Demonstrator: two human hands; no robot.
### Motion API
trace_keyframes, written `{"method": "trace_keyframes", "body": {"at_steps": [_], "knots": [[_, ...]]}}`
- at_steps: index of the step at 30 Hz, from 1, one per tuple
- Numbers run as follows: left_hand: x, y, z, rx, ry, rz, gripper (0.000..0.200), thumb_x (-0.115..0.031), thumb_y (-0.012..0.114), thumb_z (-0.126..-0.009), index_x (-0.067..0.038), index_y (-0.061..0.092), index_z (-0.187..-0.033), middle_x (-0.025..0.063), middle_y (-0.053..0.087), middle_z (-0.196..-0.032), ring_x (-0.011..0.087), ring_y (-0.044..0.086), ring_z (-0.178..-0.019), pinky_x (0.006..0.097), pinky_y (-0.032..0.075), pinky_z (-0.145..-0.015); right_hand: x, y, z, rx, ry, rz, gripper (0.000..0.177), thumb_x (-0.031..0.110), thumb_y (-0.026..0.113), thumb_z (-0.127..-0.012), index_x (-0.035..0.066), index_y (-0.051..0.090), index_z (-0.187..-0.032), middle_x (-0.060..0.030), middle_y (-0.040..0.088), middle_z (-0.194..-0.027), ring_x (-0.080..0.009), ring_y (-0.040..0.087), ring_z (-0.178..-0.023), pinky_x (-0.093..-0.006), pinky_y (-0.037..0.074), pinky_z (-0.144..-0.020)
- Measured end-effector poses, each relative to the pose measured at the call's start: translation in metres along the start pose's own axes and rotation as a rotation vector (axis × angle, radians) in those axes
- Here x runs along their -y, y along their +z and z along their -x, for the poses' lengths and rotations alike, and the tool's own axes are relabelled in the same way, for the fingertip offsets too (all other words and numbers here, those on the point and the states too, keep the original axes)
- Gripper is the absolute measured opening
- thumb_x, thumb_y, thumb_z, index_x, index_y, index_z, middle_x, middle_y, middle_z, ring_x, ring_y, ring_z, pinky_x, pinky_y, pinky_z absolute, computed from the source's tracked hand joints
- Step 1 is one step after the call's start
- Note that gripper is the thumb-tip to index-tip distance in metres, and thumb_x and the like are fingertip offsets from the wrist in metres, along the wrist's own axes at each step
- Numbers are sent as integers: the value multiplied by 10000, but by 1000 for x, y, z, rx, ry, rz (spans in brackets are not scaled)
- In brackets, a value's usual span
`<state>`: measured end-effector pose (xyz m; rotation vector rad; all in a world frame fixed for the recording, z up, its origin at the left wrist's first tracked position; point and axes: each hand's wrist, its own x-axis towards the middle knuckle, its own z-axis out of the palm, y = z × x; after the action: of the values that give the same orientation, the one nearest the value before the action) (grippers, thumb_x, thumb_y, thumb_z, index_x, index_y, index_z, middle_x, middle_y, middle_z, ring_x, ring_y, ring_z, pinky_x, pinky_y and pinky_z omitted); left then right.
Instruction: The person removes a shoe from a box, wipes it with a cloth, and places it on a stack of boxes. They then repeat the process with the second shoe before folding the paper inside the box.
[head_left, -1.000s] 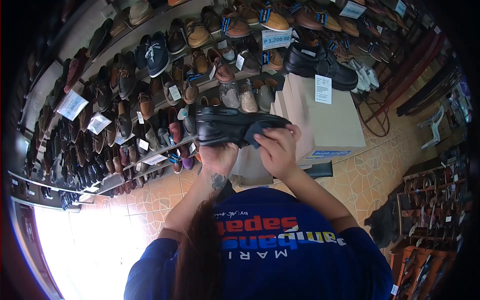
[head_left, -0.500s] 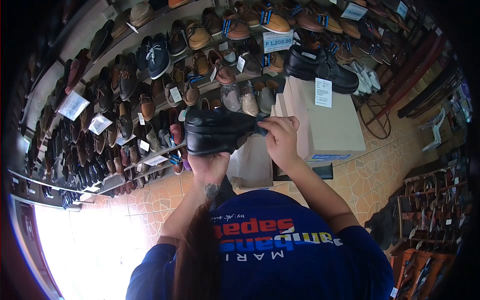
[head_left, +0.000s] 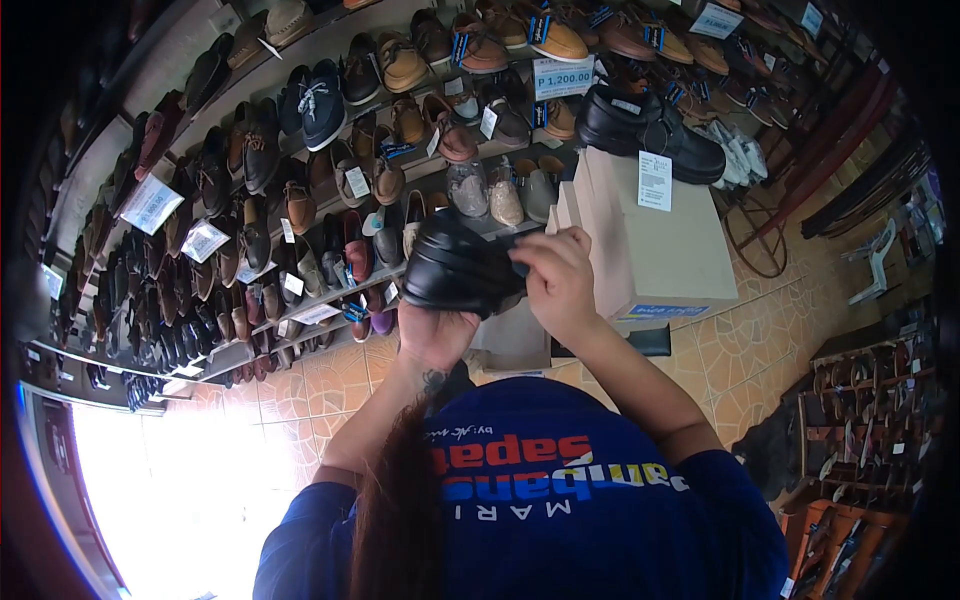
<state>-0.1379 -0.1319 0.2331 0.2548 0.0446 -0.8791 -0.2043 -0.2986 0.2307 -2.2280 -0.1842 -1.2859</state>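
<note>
A glossy black shoe (head_left: 455,265) is held in front of my chest, its toe end toward the left. My left hand (head_left: 437,335) supports it from below, fingers wrapped under it. At the shoe's right end, my right hand (head_left: 556,272) pinches a small dark piece (head_left: 517,262), which may be a cloth or part of the shoe. Another black shoe (head_left: 650,132) with a white tag (head_left: 655,181) rests on the beige boxes (head_left: 672,245), beyond my right hand.
Shelves of shoes (head_left: 370,190) with price cards (head_left: 563,78) run along the front and left. Belts (head_left: 850,130) hang at the right. A rack (head_left: 870,420) of footwear stands at the lower right, over a tiled floor (head_left: 690,365).
The black shoe has shifted to the right and turned, with its toe end angled more toward the camera. My left hand has moved right with it; my right hand stays near the shoe's end.
</note>
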Motion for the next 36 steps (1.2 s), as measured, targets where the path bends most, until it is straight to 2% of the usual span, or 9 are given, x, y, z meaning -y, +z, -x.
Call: {"method": "trace_keyframes", "body": {"at_steps": [8, 12, 17, 20, 24, 27, 32, 33, 36], "knots": [[-4, 3, -7, 83, 7, -243, 380, -291, 405, -922, -38, 514, -1183, 111, 559, -1189, 216, 549, -1059, 370, 437, -927, 31, -13, -12, -75, -217, 11, 273, -47, 657, -602, 119, 669, -818, -16, 619, -885, -181, 575, -771, -390, 350, -834], [-1, 0, -2, 38, -27, -462, 299, -261, 450, -922, -52, 542, -1116, 63, 585, -1101, 166, 590, -956, 294, 487, -804, 47, -18, -19, -52, -293, 78, 266, 23, 663, -611, 144, 681, -847, 11, 608, -894, -163, 555, -745, -387, 322, -861], [-4, -3, 4, -61, 7, -921, 477, -104, 680, -788, -12, 435, -1187, 48, 565, -1062, 102, 560, -934, 266, 460, -799, 52, -28, -36, 270, -122, 106, 257, -2, 631, -631, 154, 673, -832, 27, 622, -887, -166, 570, -772, -394, 302, -849], [-10, -1, 11, 158, 61, -1339, 552, -60, 704, -756, 0, 414, -1222, 55, 561, -1083, 107, 545, -971, 263, 443, -846, 33, -22, -33, 361, -15, -64, 245, -22, 617, -649, 148, 672, -817, 12, 633, -864, -169, 577, -792, -393, 300, -857], [-20, 8, 20, 250, -94, -1273, 622, -30, 740, -693, 1, 425, -1227, 30, 552, -1084, 79, 520, -978, 236, 417, -864, 18, -14, -42, 189, 12, 51, 233, -47, 596, -659, 129, 675, -789, -6, 642, -835, -180, 588, -805, -357, 297, -869], [-26, 5, 21, 349, -76, -1225, 528, -26, 719, -702, -1, 489, -1176, 36, 561, -1092, 96, 532, -963, 251, 439, -844, 18, -15, -48, 178, 89, -59, 253, -58, 588, -647, 136, 672, -788, -8, 643, -840, -177, 593, -811, -351, 311, -861], [-43, -8, 14, 354, 60, -1706, 359, -73, 736, -672, 13, 585, -986, 89, 611, -864, 98, 569, -792, 249, 462, -719, 53, -25, -29, 421, -85, -202, 253, -60, 588, -640, 150, 657, -762, 11, 632, -830, -165, 588, -826, -356, 300, -866], [-43, -10, 13, 365, 109, -1861, 327, -83, 738, -666, 13, 598, -946, 105, 612, -814, 99, 573, -758, 251, 463, -691, 48, -24, -30, 362, -79, -132, 252, -56, 586, -643, 150, 658, -771, 8, 630, -827, -168, 586, -823, -358, 297, -866], [-29, 15, 19, 483, 260, -1779, 297, -86, 727, -643, 9, 601, -895, 151, 582, -744, 131, 579, -709, 270, 457, -649, 15, -14, -39, 169, -26, 35, 250, -43, 581, -651, 147, 659, -792, 3, 623, -818, -176, 582, -814, -367, 290, -868]]}}
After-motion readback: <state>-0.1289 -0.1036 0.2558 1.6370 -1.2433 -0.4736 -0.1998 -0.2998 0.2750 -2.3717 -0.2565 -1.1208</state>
